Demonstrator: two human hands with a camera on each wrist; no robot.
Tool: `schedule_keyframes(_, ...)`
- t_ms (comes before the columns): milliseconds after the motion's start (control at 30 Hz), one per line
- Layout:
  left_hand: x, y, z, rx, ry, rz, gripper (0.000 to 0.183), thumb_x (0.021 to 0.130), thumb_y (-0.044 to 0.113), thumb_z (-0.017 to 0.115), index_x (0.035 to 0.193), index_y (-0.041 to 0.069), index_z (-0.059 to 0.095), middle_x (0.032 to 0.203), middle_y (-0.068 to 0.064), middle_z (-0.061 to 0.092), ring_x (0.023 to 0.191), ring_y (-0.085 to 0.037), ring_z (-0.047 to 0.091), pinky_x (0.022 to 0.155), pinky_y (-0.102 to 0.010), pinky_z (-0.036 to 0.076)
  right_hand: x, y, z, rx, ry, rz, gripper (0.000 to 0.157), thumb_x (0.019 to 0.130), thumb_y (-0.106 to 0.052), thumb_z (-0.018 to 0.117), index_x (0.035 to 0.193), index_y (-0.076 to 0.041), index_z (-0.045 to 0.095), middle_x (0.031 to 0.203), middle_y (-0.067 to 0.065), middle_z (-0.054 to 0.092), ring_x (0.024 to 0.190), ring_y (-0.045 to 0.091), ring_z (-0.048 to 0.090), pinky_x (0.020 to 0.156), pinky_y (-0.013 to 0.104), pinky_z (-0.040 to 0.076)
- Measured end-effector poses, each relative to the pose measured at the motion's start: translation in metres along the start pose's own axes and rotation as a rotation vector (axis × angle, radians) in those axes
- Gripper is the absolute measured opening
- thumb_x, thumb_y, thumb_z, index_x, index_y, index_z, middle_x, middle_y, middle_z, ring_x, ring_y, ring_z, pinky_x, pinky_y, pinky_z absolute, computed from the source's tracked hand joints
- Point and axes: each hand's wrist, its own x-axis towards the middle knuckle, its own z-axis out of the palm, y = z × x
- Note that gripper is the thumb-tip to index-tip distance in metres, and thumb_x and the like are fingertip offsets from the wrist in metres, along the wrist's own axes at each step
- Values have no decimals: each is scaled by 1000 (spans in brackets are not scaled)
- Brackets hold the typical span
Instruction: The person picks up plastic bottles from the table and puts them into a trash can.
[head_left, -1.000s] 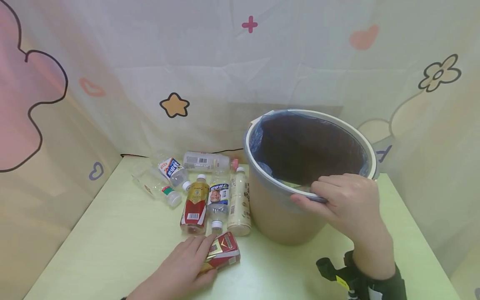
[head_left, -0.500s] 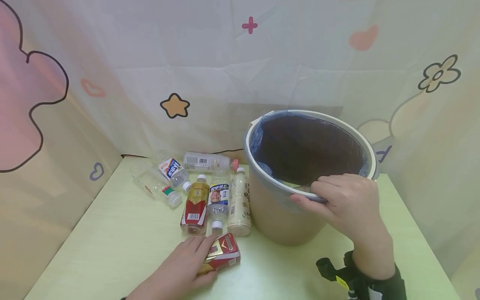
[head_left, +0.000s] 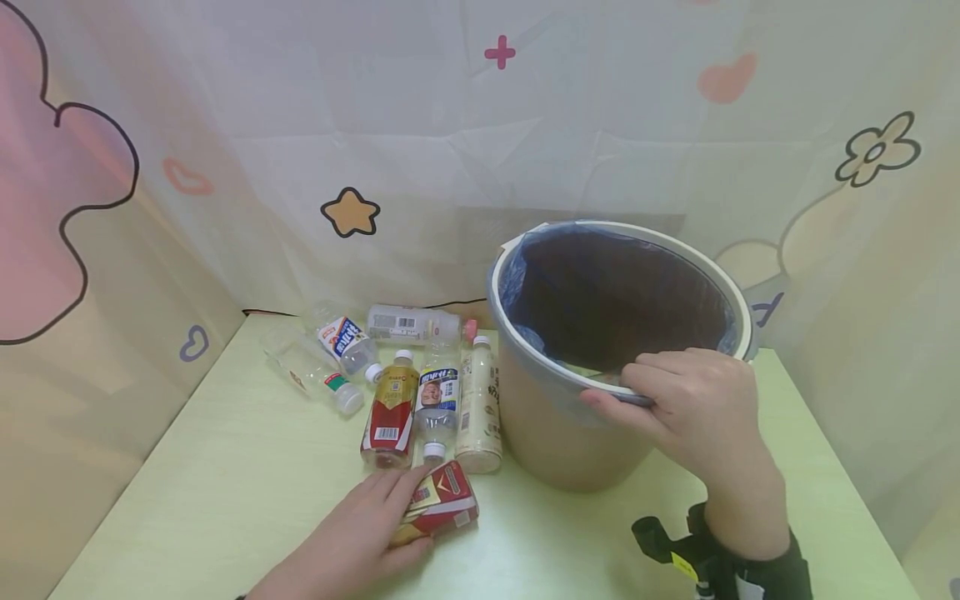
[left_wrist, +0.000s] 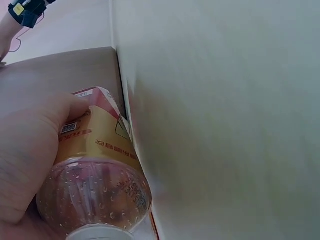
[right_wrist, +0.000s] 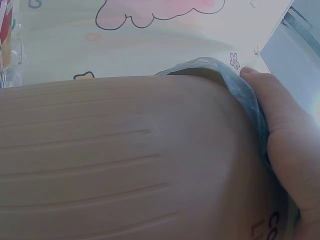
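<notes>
Near the front of the table my left hand (head_left: 356, 525) grips a plastic bottle (head_left: 452, 500) with a red and gold label, lying on its side. The left wrist view shows the thumb across that label, with the bottle's clear shoulder (left_wrist: 95, 195) and white cap (left_wrist: 100, 233) towards the camera. My right hand (head_left: 697, 408) grips the near rim of a beige trash bin (head_left: 570, 450), fingers over the rim and thumb outside. A bluish bag (right_wrist: 245, 95) lines the bin and folds over its edge beside the hand. Most of the bin's inside is dark.
Left of the bin lie a cream bottle (head_left: 478, 408), a clear blue-labelled bottle (head_left: 437, 396) and another red and gold bottle (head_left: 388, 417). Behind them is a pink-capped bottle (head_left: 412, 323); further left are two clear bottles. A patterned curtain (head_left: 420, 150) hangs behind the table.
My left hand and the bottle in it have shifted very slightly left. The right hand and the bin have stayed in place.
</notes>
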Motion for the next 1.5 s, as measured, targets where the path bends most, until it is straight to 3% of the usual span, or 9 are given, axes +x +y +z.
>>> schedule_keyframes(200, 2, 1, -8, -36, 13, -30, 81, 78, 59, 59, 144, 29, 23, 125, 11, 45, 111, -8, 45, 94, -36, 43, 0, 0, 0, 0, -3, -1, 54, 77, -56, 61, 48, -23, 30, 50, -15, 21, 44, 1, 16, 44, 20, 6)
schedule_keyframes(400, 5, 0, -19, -25, 116, 16, 80, 79, 56, 61, 143, 21, 28, 120, 9, 47, 106, -9, 46, 91, -35, 45, 0, 0, 1, 2, 6, 3, 55, 78, -56, 61, 48, -23, 28, 50, -15, 20, 45, 1, 14, 44, 20, 6)
schedule_keyframes(633, 16, -3, -43, -10, 207, -2, 79, 75, 55, 64, 140, 21, 34, 117, 9, 49, 102, -5, 45, 84, -29, 46, 0, 0, 1, 1, 11, 3, 55, 78, -55, 60, 48, -23, 28, 50, -15, 20, 44, 1, 14, 44, 20, 6)
schedule_keyframes(1067, 56, -3, -121, -31, 461, 49, 80, 73, 50, 68, 141, 26, 31, 124, 5, 50, 100, -9, 48, 70, -29, 50, 0, 0, 1, 1, 5, 0, 54, 78, -56, 61, 49, -23, 28, 50, -15, 20, 44, 2, 14, 44, 21, 6)
schedule_keyframes(1233, 74, 7, -139, -34, 501, 61, 80, 72, 50, 70, 139, 28, 33, 119, 5, 51, 98, -8, 47, 65, -27, 49, 0, 0, 2, -3, 4, -3, 54, 78, -56, 60, 49, -23, 28, 50, -15, 20, 44, 2, 15, 44, 20, 6)
schedule_keyframes(1500, 100, 26, -159, 30, 500, 111, 75, 70, 52, 69, 133, 21, 42, 119, 2, 52, 100, -11, 48, 67, -28, 52, 1, -1, 2, -14, 5, 0, 54, 79, -57, 58, 49, -22, 29, 50, -15, 20, 44, 2, 14, 44, 21, 6)
